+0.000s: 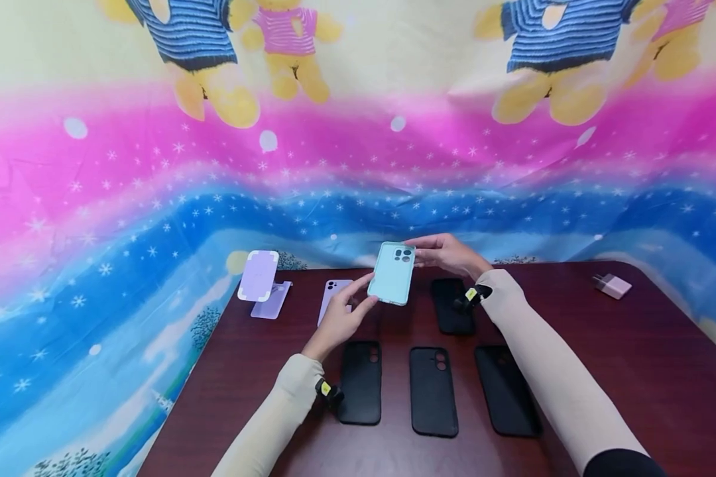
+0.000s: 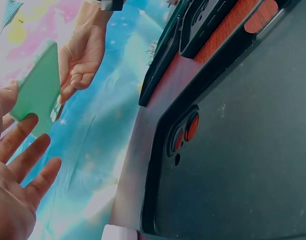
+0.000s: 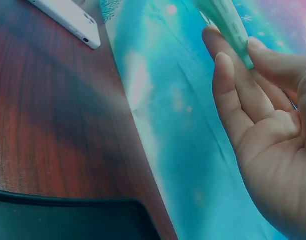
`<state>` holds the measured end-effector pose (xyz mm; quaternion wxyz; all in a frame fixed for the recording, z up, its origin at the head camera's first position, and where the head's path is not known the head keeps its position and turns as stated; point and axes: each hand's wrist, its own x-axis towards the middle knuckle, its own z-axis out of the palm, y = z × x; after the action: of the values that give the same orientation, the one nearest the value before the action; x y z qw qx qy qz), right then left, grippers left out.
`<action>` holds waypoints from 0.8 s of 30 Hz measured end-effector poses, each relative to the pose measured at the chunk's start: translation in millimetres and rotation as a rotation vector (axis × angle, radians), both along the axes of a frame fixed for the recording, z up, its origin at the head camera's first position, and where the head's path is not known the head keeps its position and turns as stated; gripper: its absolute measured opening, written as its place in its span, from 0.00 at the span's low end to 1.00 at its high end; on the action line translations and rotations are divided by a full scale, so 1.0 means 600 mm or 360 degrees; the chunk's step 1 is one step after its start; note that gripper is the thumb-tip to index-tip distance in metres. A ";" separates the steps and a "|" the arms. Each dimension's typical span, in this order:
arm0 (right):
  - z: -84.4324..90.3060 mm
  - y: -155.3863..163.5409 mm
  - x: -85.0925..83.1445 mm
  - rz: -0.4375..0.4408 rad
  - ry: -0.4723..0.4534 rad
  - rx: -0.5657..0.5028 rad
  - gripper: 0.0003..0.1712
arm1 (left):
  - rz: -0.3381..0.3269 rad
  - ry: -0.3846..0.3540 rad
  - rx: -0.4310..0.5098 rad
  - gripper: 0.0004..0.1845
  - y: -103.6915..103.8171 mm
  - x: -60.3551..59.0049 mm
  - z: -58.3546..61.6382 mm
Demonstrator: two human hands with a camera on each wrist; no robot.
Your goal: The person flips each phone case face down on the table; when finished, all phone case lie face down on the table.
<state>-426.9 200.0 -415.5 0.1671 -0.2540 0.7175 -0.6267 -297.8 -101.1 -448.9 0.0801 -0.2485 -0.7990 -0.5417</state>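
Observation:
A mint-green phone case [image 1: 394, 273] is held in the air over the far side of the dark wooden table [image 1: 602, 358], its camera cut-out at the top. My right hand [image 1: 447, 255] pinches its upper right edge between thumb and fingers; the right wrist view shows the case [image 3: 225, 25] caught at the fingertips [image 3: 220, 60]. My left hand [image 1: 343, 318] reaches up from below with straight, spread fingers [image 2: 22, 150] and touches the lower left edge of the case [image 2: 40, 87]. The other hand [image 2: 82, 55] shows beyond it.
Three black phone cases [image 1: 360, 382] [image 1: 433, 391] [image 1: 507, 391] lie in a row near me, and a dark one [image 1: 451, 305] lies under my right wrist. A lilac phone [image 1: 334, 298] and a lilac stand [image 1: 262, 281] sit at the far left. A small charger [image 1: 612, 286] is far right.

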 end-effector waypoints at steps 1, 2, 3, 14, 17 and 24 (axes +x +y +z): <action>0.003 0.001 0.001 0.0005 -0.0017 -0.0009 0.28 | 0.0004 0.0008 0.0006 0.27 0.000 -0.001 0.000; 0.005 0.002 0.001 0.0015 -0.0026 -0.0008 0.29 | 0.0009 0.0013 0.0005 0.27 0.000 -0.001 0.000; 0.007 0.003 0.001 0.0022 -0.0039 -0.0007 0.30 | 0.0011 0.0019 0.0003 0.27 0.000 0.000 0.000; 0.014 0.014 0.002 0.0159 -0.0106 -0.0043 0.34 | -0.0005 0.0068 -0.0034 0.27 -0.001 -0.005 -0.001; 0.015 0.017 0.002 0.0127 -0.0090 -0.0026 0.34 | -0.0032 0.0093 -0.0017 0.27 -0.001 -0.009 0.000; 0.020 0.012 0.006 0.0110 -0.0070 0.0018 0.32 | 0.0004 0.0088 -0.0003 0.27 -0.001 -0.009 -0.001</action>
<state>-423.1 207.0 -403.7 0.2058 -0.2638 0.7081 -0.6218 -302.9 -101.5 -449.5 0.1026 -0.2625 -0.7972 -0.5339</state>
